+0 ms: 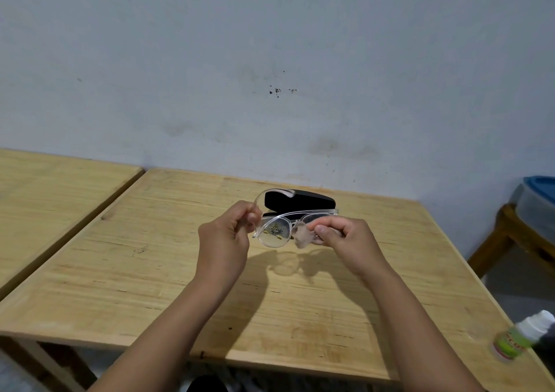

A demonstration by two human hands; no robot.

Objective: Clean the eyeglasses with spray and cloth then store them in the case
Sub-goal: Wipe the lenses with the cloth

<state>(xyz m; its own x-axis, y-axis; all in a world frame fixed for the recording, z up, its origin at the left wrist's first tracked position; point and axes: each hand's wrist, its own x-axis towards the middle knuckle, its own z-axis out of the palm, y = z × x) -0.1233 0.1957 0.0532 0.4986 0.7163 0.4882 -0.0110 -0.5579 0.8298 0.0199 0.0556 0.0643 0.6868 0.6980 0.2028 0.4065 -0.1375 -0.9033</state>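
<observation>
Illegibly labelled spray bottle (pixel 521 338); hands wiping eyeglasses (pixel 274 230).

2 hands meet at the centre of the frame, above the bench (pixel 126 286). The left hand (pixel 223 243) sits left of the eyeglasses (pixel 274 231) and pinches their left end; the right hand (pixel 345 241) sits to their right, pressing a cloth (pixel 303 237) against the right lens. Behind the eyeglasses, farther up the frame, the case (pixel 303 202) lies on the bench near the wall (pixel 270 61). A spray bottle (pixel 522 336) lies at the lower right corner. A second bench (pixel 54 199) stands at the left edge.
</observation>
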